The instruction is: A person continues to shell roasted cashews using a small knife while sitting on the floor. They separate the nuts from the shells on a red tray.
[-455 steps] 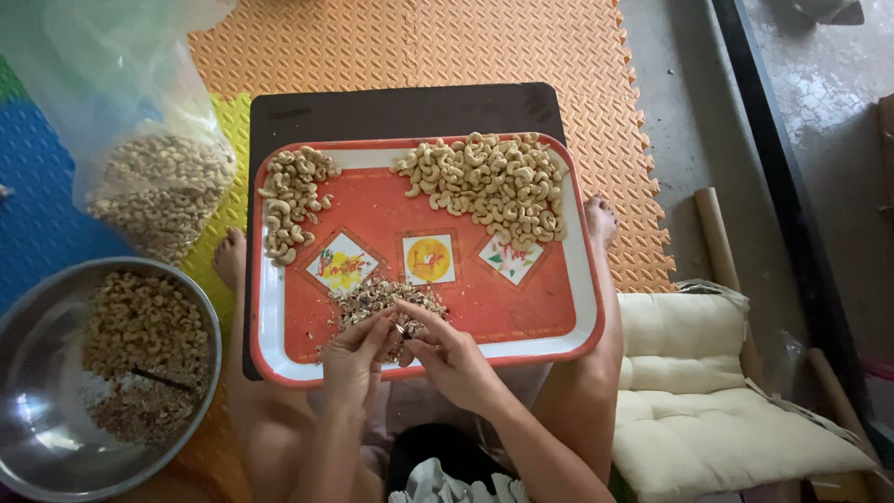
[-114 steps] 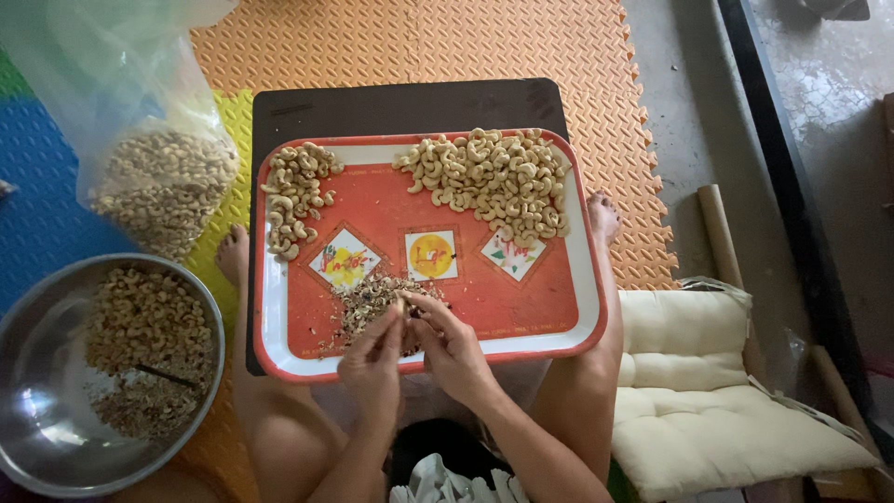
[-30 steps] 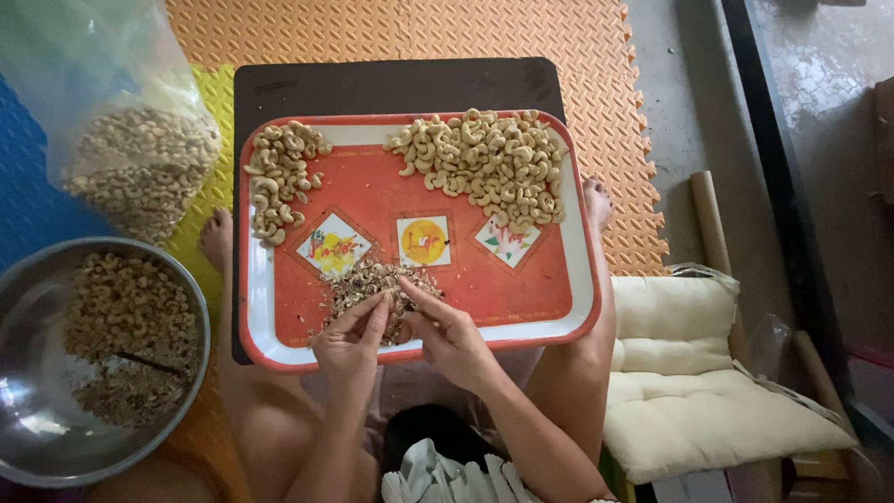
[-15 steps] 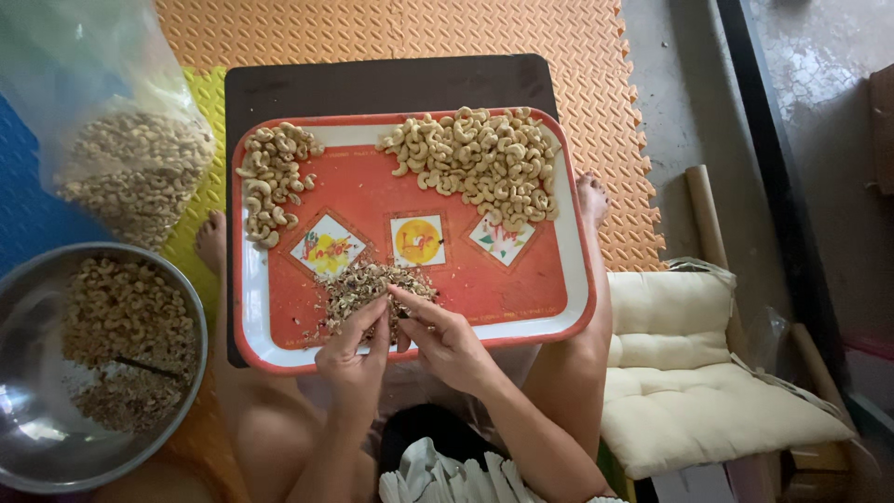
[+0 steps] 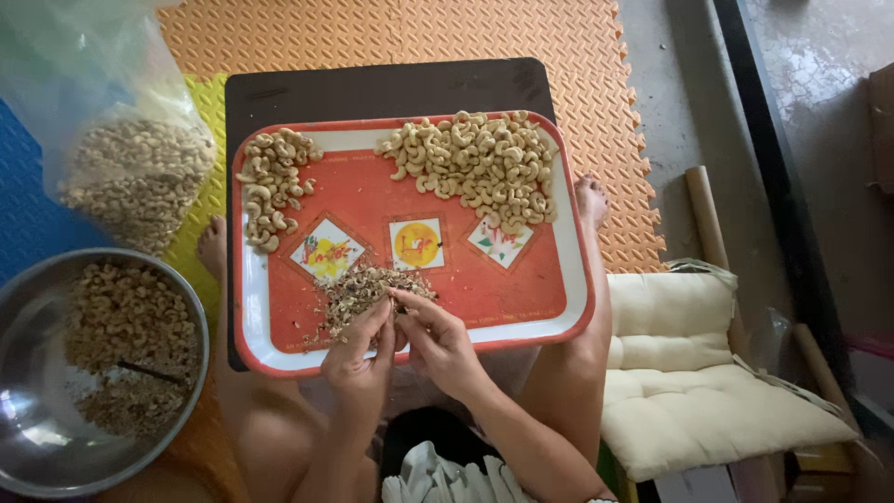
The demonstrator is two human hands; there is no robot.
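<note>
1. A floor of interlocking foam mats (image 5: 391,33), orange with blue and yellow tiles at left, carries the scene.
2. A dark low table (image 5: 372,88) stands on the mats, bearing a red tray (image 5: 484,289).
3. A steel bowl (image 5: 42,438) and a clear plastic bag (image 5: 102,121) of nuts rest at left.
4. A cream cushion (image 5: 698,382) lies at right on bare concrete (image 5: 670,102).

Left hand (image 5: 358,359) and right hand (image 5: 438,340) meeting fingertips over husk pile (image 5: 358,289), at 6 o'clock on red tray (image 5: 577,279). Peeled cashews (image 5: 480,168) lying at 1 o'clock, steel bowl (image 5: 37,447) sitting at 8 o'clock.
</note>
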